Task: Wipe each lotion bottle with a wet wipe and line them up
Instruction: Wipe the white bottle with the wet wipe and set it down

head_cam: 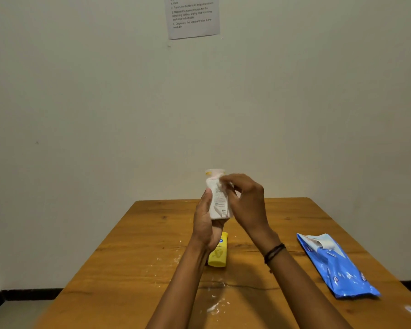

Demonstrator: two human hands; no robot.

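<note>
— White smears (215,307) lie closest to us on the bench (133,252). Where's the bottle we're cleaning?

— We hold the white lotion bottle (218,200) upright above the bench. Our left hand (205,222) has its fingers clamped round the lower body, and our right hand (244,200) pinches a wet wipe (223,185) against the bottle's upper part.

— And the other one?

— We see the yellow lotion bottle (218,254) lying flat on the bench, just below our left hand. Well to the right lies the blue wipes pack (337,267), its flap open. A printed sheet (192,16) hangs on the wall.
</note>
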